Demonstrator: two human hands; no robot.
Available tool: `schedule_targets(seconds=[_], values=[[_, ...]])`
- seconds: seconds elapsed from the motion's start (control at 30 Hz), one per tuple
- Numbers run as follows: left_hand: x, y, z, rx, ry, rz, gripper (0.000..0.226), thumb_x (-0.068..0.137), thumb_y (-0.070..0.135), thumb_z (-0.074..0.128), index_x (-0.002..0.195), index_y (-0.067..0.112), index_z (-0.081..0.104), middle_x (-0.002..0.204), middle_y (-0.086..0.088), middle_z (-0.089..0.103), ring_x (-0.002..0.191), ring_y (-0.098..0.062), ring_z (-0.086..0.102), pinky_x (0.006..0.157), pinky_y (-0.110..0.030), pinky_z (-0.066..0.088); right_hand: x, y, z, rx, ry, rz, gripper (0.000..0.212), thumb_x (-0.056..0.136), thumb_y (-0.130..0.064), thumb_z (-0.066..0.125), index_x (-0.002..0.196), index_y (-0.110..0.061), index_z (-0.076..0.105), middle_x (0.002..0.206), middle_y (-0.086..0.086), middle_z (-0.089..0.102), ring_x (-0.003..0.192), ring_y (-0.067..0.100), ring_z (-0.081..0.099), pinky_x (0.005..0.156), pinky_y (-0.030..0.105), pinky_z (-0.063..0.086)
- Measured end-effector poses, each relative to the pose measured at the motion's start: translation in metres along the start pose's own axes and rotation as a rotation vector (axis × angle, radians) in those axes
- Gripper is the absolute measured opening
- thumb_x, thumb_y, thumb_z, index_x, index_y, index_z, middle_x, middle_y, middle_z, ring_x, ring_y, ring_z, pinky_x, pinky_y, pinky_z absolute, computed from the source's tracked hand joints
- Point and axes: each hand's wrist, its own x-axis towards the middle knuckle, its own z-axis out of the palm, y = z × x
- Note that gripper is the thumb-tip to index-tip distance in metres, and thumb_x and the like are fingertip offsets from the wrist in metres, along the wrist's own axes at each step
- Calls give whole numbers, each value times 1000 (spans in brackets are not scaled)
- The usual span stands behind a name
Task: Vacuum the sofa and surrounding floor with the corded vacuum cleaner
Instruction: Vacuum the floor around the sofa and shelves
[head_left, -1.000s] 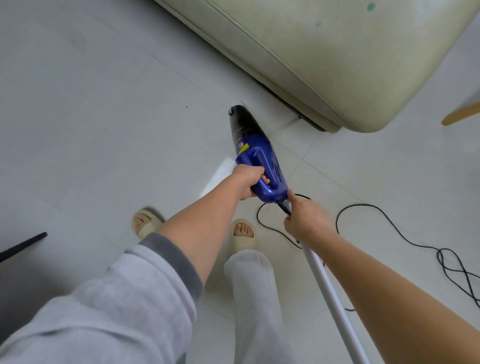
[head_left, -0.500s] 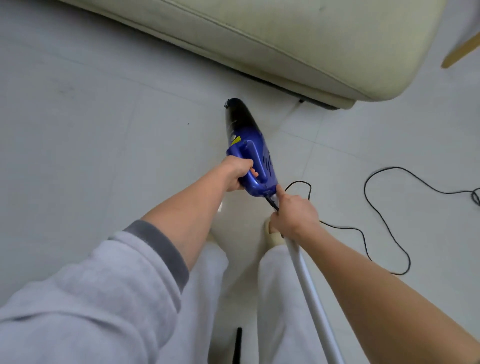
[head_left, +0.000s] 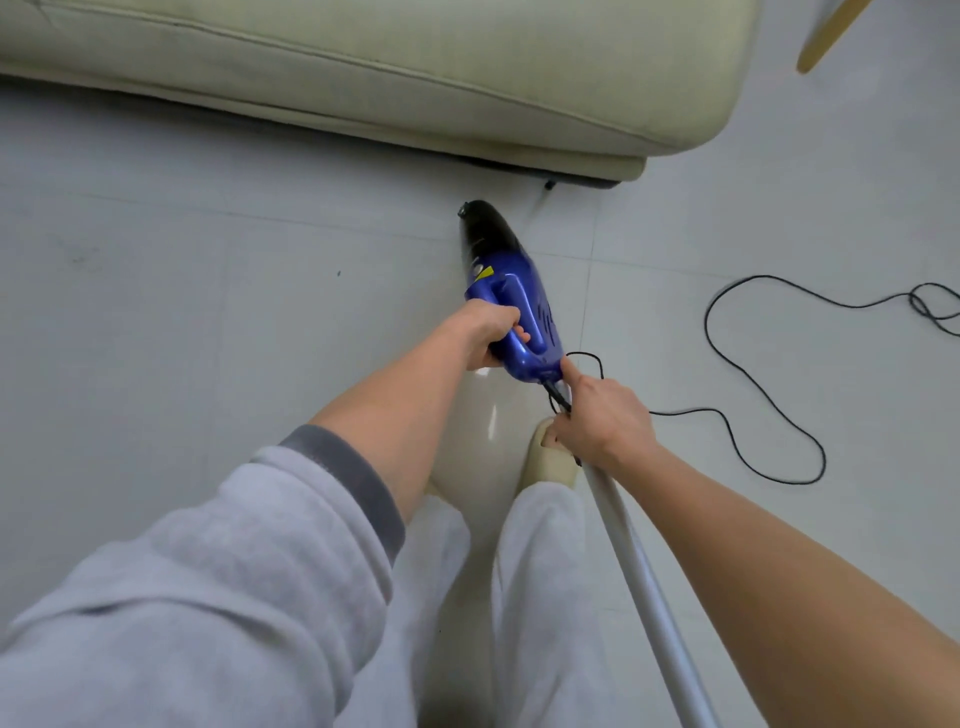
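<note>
We hold the blue vacuum cleaner (head_left: 511, 306) out in front of us, above the white tile floor (head_left: 208, 312). Our left hand (head_left: 491, 332) grips its blue handle, with the fingers (head_left: 514, 332) curled tight around it. The black nose of the vacuum points to the far side, toward the sofa (head_left: 363, 62), and it is near the sofa's bottom edge but not touching it.

Our right hand (head_left: 597, 415) is just behind the back end of the vacuum. It holds the top of a white tube (head_left: 639, 571), and one finger sticks out straight and touches the blue back end. The black cord (head_left: 753, 374) comes out right there, by this hand, and loops on the floor to the right.

Half a second ago the sofa sat more slanted in our view. Now its long front edge runs nearly straight across the far side, and we see more of it to the left. The cord loop now lies further right. Our hands hold the same things as before.

A wooden leg (head_left: 826, 36) pokes in at the far right corner. One cream slipper (head_left: 550, 462) peeks out below our right hand.
</note>
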Motion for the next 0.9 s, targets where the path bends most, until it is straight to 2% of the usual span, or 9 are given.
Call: schedule_targets(seconds=[0.17,0.27,0.33,0.47,0.57,0.73,0.9], values=[[-10,1,36,64,-47,14,21,95,7,39,77,8,49,72,-3,53,69,-15,53,83,-31,50,-13,28,-1,20,-22,65,51,81,-13,48,130,-24,37,83,3,57,75,29,49,57,30,36],[-18,-8,49,73,-60,-18,20,95,7,40,77,8,50,71,-3,54,68,-15,53,84,-31,50,-26,42,-6,15,-33,58,46,84,-17,47,129,-22,38,85,3,55,76,28,49,59,31,37],[-22,-16,54,70,-61,-40,19,94,7,41,77,8,51,71,-3,54,68,-16,53,84,-32,51,-34,49,-7,3,-55,42,51,85,-18,47,134,-22,36,86,3,56,78,27,49,59,30,38],[-35,-23,68,94,-56,-66,20,93,7,42,76,8,52,71,-5,55,70,-19,55,82,-31,51,-50,64,-5,11,-93,57,59,80,-13,48,137,-24,34,83,1,57,76,24,50,48,28,32],[-45,-23,80,131,-58,-55,21,93,4,40,75,8,50,70,-5,55,68,-18,55,79,-32,52,-61,70,-3,33,-92,81,58,81,-13,49,136,-24,35,82,0,53,73,24,48,45,27,30],[-50,-21,102,146,-54,-56,20,93,3,41,76,7,51,70,-6,55,69,-18,56,87,-33,52,-67,86,-2,34,-73,100,56,83,-13,49,136,-23,35,84,2,50,75,26,47,49,28,30],[-52,-21,127,124,-60,-75,17,93,6,43,80,8,53,71,-4,58,73,-19,58,88,-32,53,-64,117,-8,-14,-52,94,53,82,-10,49,133,-22,35,83,2,51,75,26,48,44,27,25]])
